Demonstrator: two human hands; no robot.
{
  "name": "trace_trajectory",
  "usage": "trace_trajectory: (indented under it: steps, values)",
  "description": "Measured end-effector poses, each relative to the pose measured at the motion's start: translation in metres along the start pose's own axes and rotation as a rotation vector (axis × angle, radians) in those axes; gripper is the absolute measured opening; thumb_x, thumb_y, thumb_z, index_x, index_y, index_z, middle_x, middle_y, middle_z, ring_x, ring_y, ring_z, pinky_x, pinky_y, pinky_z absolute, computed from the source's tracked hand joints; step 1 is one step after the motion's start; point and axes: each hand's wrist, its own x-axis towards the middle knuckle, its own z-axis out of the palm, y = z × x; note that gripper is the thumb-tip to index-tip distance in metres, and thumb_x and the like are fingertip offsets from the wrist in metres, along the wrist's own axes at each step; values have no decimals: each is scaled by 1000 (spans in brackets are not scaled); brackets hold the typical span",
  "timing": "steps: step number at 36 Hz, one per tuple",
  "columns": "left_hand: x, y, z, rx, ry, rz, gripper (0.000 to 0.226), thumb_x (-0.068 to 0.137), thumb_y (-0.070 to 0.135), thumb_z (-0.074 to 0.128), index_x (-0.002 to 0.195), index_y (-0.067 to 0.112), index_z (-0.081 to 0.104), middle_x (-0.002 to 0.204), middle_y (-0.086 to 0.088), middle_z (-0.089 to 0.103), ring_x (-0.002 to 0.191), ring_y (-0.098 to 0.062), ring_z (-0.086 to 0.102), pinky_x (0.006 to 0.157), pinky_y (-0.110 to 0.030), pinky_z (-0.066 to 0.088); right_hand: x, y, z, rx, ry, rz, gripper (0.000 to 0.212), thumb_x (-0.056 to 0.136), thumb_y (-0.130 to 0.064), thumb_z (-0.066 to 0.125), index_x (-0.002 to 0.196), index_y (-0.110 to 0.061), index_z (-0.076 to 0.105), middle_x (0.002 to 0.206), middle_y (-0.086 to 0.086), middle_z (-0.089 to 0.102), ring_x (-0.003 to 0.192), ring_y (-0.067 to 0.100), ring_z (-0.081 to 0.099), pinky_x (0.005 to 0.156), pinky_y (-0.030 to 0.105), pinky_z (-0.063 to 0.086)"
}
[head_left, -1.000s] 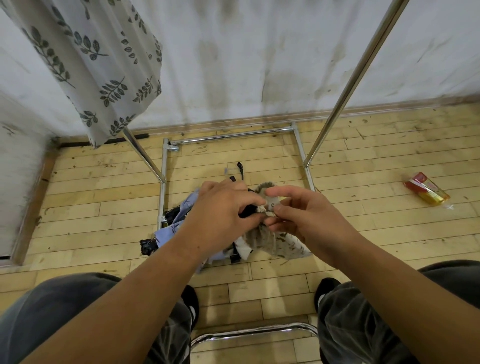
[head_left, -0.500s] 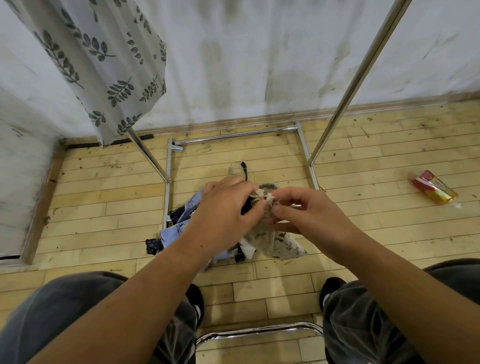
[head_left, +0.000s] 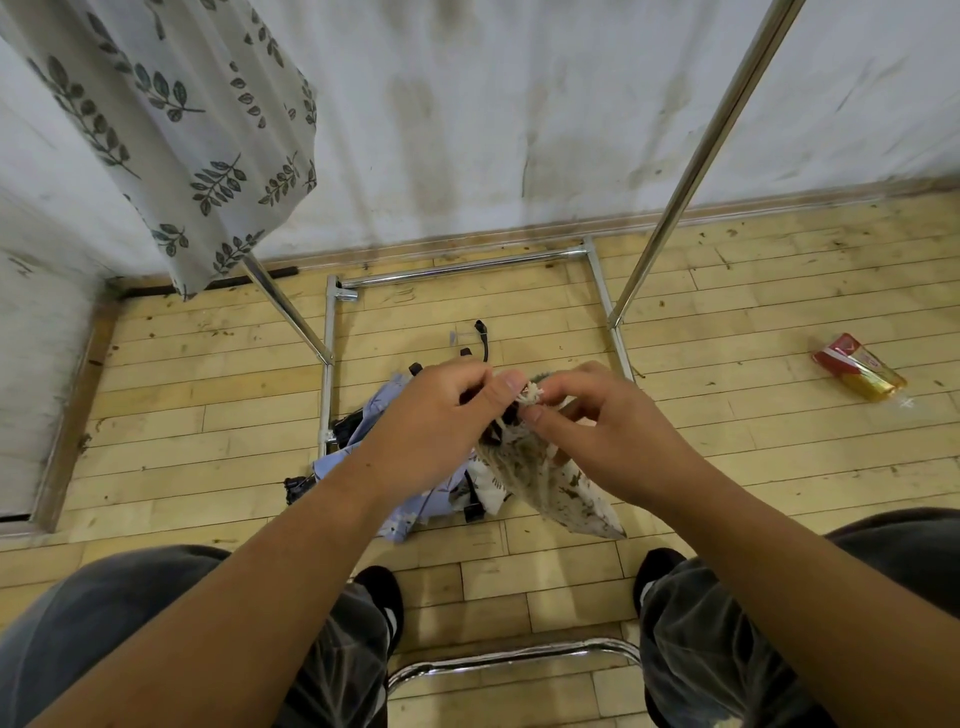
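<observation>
Both the left hand (head_left: 441, 415) and the right hand (head_left: 597, 421) pinch the bunched top of a leaf-print cloth (head_left: 556, 483), held above the floor (head_left: 208, 415). Their fingers hide what the cloth is gathered around. The pile of clothes (head_left: 363, 441) below is partly covered by the left wrist.

Left hand (head_left: 436, 421) hides the pouch's (head_left: 561, 488) neck, possibly tied shut.

Domestic room, laundry corner: chrome clothes rack (head_left: 691, 171), hanging leaf-print cloth (head_left: 171, 119), heap of clothes (head_left: 363, 431) on plank floor (head_left: 208, 395), stained white wall (head_left: 493, 104).
</observation>
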Motion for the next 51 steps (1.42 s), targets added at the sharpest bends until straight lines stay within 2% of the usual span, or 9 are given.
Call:
trace_trajectory:
  steps: [11, 14, 19, 22, 29, 35, 41, 45, 51]
  values:
    - [-1, 3, -4, -152, 6, -120, 41, 93, 54, 59, 90, 16, 76, 48, 11, 43, 43, -6, 32, 44, -14, 31, -5, -10, -4, 84, -94, 34, 15, 99, -26, 66, 88, -16, 70, 75, -4, 62, 56, -1, 50, 51, 14, 42]
    - [1, 2, -6, -160, -11, -99, 35, 95, 49, 61, 94, 15, 72, 70, 10, 71, 58, -9, 53, 58, -17, 45, -4, -11, -5, 129, -87, 34, 15, 100, -23, 65, 86, -24, 71, 71, -15, 64, 64, 0, 56, 55, 15, 45]
    - [3, -3, -5, -131, -59, -105, 31, 91, 52, 66, 103, 25, 72, 94, -13, 73, 80, -24, 67, 76, -34, 56, -4, -13, -4, 152, -55, -3, 18, 100, -26, 65, 84, -33, 69, 83, -15, 67, 77, 29, 65, 58, 20, 47]
    - [3, -4, -5, -71, -95, -93, 23, 93, 44, 71, 110, 29, 71, 92, 3, 75, 85, -8, 71, 75, -19, 54, -4, -15, -4, 168, -45, -1, 14, 100, -22, 64, 90, -29, 71, 91, -11, 68, 81, 41, 61, 54, 23, 45]
    - [1, -2, 0, 58, -150, -41, 24, 91, 41, 73, 77, 25, 64, 61, 14, 53, 55, 0, 45, 53, -14, 37, -4, -15, -6, 148, -23, -6, 12, 100, -19, 64, 93, -25, 71, 96, -7, 72, 77, 25, 69, 56, 15, 47]
    - [0, 2, -3, 32, -149, -30, 22, 97, 38, 68, 93, 16, 71, 84, -6, 70, 78, -27, 65, 74, -45, 53, -3, -15, -6, 141, -39, -32, 16, 101, -20, 62, 91, -29, 70, 92, -4, 71, 71, 12, 68, 56, 14, 47]
    - [-1, 6, -2, -77, -159, -38, 16, 97, 31, 68, 91, 17, 71, 87, -10, 68, 82, -27, 63, 76, -37, 51, -1, -10, -5, 99, -60, -38, 11, 100, -21, 65, 95, -28, 71, 88, -6, 71, 76, 18, 70, 57, 16, 51]
    - [-2, 7, -2, -101, -186, -26, 11, 97, 26, 69, 86, 26, 66, 78, 11, 62, 75, -5, 58, 75, -27, 50, -1, -6, -4, 76, -65, -40, 9, 98, -29, 68, 106, -32, 66, 91, -7, 72, 79, 15, 72, 60, 26, 58]
    - [-3, 8, -3, -92, -229, -23, 5, 94, 27, 70, 90, 31, 71, 92, 4, 71, 91, -17, 68, 90, -43, 57, 0, -2, -4, -19, -75, -98, 31, 98, -34, 66, 127, -45, 63, 102, -9, 68, 87, 13, 71, 75, 40, 63]
